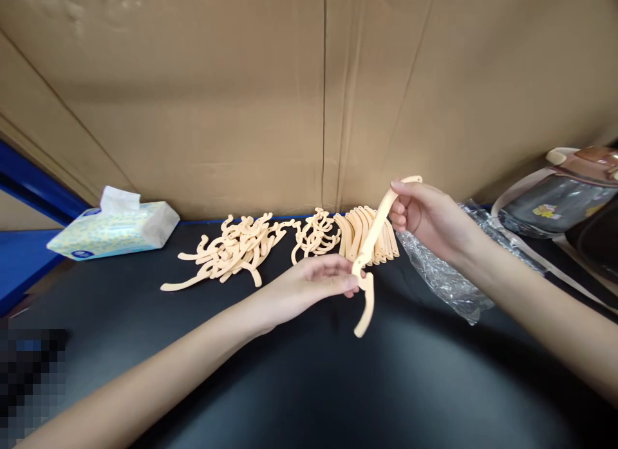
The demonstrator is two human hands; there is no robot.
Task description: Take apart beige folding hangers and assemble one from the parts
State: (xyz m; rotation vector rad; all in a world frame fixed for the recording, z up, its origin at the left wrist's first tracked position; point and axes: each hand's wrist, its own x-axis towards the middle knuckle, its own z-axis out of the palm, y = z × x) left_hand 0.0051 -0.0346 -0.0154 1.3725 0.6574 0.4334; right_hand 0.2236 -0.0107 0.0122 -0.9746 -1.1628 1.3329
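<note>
Between my hands is a cream curved plastic strip [377,227], long and flat with small holes near its ends. My right hand [425,210] pinches it near its upper end. My left hand [323,278] is closed around the lower end, where a shorter curved, hook-like cream piece [369,307] meets it and hangs down. Whether the two are fastened together I cannot tell. Behind my hands lie a row of similar long strips [355,230], a small pile of little hooked pieces [318,233] and a larger loose pile of curved pieces [236,246].
On the black table [290,384] a tissue pack [120,230] stands at the left. Crumpled clear plastic wrap [454,275] lies under my right forearm. A dark bottle with a strap [555,198] stands at the right. A cardboard wall [217,101] closes off the back.
</note>
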